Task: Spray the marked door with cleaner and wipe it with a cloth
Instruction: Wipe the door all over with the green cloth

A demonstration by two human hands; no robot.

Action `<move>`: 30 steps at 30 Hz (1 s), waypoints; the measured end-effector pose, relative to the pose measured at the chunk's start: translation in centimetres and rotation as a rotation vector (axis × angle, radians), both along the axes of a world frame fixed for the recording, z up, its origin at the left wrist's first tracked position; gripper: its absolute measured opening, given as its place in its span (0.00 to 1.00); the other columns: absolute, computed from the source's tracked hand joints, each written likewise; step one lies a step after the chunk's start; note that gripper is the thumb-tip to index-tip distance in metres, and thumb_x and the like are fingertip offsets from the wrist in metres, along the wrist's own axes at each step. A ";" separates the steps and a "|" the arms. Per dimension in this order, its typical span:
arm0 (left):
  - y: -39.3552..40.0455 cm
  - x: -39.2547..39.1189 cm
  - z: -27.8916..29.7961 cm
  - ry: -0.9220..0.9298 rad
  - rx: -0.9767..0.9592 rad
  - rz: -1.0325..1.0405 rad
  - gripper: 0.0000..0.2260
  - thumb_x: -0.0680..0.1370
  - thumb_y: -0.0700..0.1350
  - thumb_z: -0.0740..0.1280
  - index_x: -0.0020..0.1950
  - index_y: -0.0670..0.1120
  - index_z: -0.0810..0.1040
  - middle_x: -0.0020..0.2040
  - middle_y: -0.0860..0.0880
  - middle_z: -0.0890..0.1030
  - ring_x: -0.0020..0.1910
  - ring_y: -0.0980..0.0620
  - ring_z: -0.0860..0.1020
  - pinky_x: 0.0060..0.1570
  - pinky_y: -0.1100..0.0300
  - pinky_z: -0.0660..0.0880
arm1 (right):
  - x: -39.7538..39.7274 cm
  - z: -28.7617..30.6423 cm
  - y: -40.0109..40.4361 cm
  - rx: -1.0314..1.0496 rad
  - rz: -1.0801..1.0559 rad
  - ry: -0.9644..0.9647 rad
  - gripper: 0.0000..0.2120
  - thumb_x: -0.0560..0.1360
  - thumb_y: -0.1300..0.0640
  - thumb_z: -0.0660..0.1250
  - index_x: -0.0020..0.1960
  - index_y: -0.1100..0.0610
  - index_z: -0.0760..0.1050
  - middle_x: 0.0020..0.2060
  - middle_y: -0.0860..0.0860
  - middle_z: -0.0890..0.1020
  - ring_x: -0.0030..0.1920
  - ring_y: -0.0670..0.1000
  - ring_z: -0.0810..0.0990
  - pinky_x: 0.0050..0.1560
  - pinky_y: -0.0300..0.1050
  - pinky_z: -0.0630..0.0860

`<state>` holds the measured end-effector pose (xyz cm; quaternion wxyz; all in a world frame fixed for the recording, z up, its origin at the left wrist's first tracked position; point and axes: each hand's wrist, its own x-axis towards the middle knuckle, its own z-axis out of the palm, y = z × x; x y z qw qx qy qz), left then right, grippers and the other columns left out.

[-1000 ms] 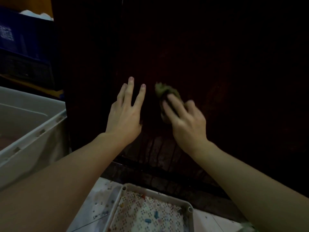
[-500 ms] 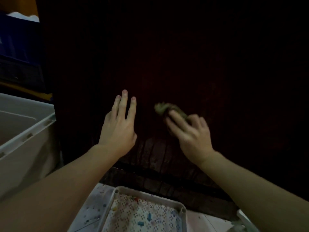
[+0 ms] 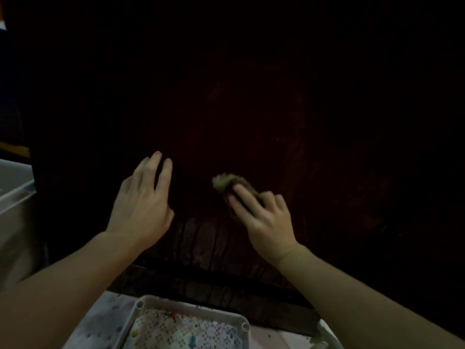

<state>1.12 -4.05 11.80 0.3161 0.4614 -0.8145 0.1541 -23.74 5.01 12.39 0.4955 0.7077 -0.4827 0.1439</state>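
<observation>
The dark brown door (image 3: 251,96) fills most of the view and is dimly lit. My left hand (image 3: 143,205) lies flat against it with its fingers straight, left of centre. A bunched greenish cloth (image 3: 222,181) is pressed to the door a little to the right. My right hand (image 3: 266,217) holds the cloth, with two fingers over the wad and the others curled. Wet streaks (image 3: 201,238) run down the lower part of the door below both hands. No spray bottle is in view.
A white tray (image 3: 191,306) with a speckled, colour-spotted lining sits on the floor just below the door. A pale plastic bin (image 3: 15,192) stands at the left edge. A small whitish object (image 3: 319,333) shows at the bottom right.
My right hand has slid the cloth down the door and a little away from my left hand. Both hands sit lower in the view, and the view has swung right.
</observation>
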 end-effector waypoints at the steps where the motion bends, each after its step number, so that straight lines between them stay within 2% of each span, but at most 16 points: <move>1: 0.0 -0.1 0.1 0.004 0.002 0.001 0.43 0.65 0.44 0.77 0.75 0.36 0.60 0.73 0.34 0.58 0.70 0.34 0.63 0.58 0.38 0.73 | -0.3 -0.5 0.4 0.056 -0.004 0.032 0.23 0.73 0.63 0.64 0.67 0.54 0.76 0.69 0.52 0.74 0.46 0.57 0.71 0.43 0.52 0.71; 4: 0.3 -0.8 0.3 0.031 0.018 0.007 0.43 0.65 0.44 0.78 0.75 0.36 0.60 0.73 0.34 0.58 0.70 0.34 0.62 0.58 0.38 0.73 | 0.3 1.7 0.2 0.032 -0.009 -0.012 0.22 0.74 0.62 0.60 0.67 0.55 0.77 0.69 0.53 0.75 0.47 0.57 0.71 0.44 0.53 0.71; 9: 0.5 -1.9 0.4 0.021 0.012 0.004 0.45 0.66 0.47 0.77 0.75 0.34 0.59 0.74 0.35 0.58 0.72 0.37 0.59 0.63 0.40 0.69 | 1.3 8.3 -1.4 -0.280 -0.057 -0.321 0.23 0.74 0.64 0.65 0.68 0.56 0.76 0.70 0.54 0.74 0.49 0.56 0.71 0.46 0.51 0.68; 12: 0.8 -2.5 0.7 0.017 -0.002 -0.023 0.43 0.66 0.46 0.77 0.75 0.35 0.60 0.75 0.37 0.58 0.73 0.38 0.60 0.66 0.41 0.67 | -0.4 5.4 -0.7 -0.233 -0.034 -0.209 0.22 0.74 0.64 0.66 0.68 0.56 0.76 0.70 0.55 0.74 0.50 0.57 0.70 0.47 0.52 0.69; 16: 1.2 -3.1 1.4 0.015 -0.011 -0.058 0.38 0.69 0.44 0.74 0.74 0.33 0.61 0.75 0.37 0.59 0.74 0.39 0.60 0.67 0.41 0.67 | -3.3 0.4 1.7 0.004 -0.026 0.004 0.23 0.73 0.63 0.62 0.68 0.55 0.72 0.70 0.54 0.68 0.48 0.57 0.71 0.45 0.53 0.70; 19: 1.3 -3.5 1.6 0.030 -0.012 -0.067 0.38 0.68 0.43 0.75 0.73 0.32 0.62 0.75 0.38 0.59 0.74 0.39 0.60 0.66 0.40 0.67 | -2.9 2.6 1.8 -0.012 -0.037 -0.033 0.20 0.74 0.60 0.61 0.65 0.56 0.75 0.68 0.54 0.68 0.49 0.58 0.72 0.46 0.54 0.71; 24: 1.4 -3.9 1.5 0.014 -0.020 -0.076 0.44 0.64 0.45 0.79 0.72 0.32 0.62 0.74 0.37 0.59 0.73 0.38 0.59 0.66 0.39 0.66 | -2.2 8.9 0.6 -0.298 -0.091 -0.279 0.21 0.73 0.63 0.67 0.66 0.57 0.75 0.66 0.55 0.71 0.51 0.57 0.71 0.47 0.51 0.69; 27: 1.6 -4.1 1.3 -0.004 -0.037 -0.119 0.42 0.65 0.43 0.78 0.73 0.34 0.62 0.74 0.37 0.60 0.73 0.38 0.60 0.66 0.39 0.65 | -3.3 6.0 1.1 -0.233 -0.073 -0.221 0.21 0.75 0.61 0.65 0.67 0.55 0.73 0.67 0.55 0.67 0.52 0.58 0.70 0.47 0.54 0.71; 30: 2.1 -4.9 1.6 -0.033 -0.062 -0.148 0.39 0.67 0.42 0.75 0.73 0.34 0.62 0.76 0.38 0.59 0.74 0.39 0.60 0.66 0.39 0.65 | -4.9 2.1 2.8 -0.086 -0.054 -0.121 0.14 0.81 0.58 0.54 0.65 0.54 0.70 0.65 0.55 0.67 0.49 0.58 0.69 0.43 0.56 0.75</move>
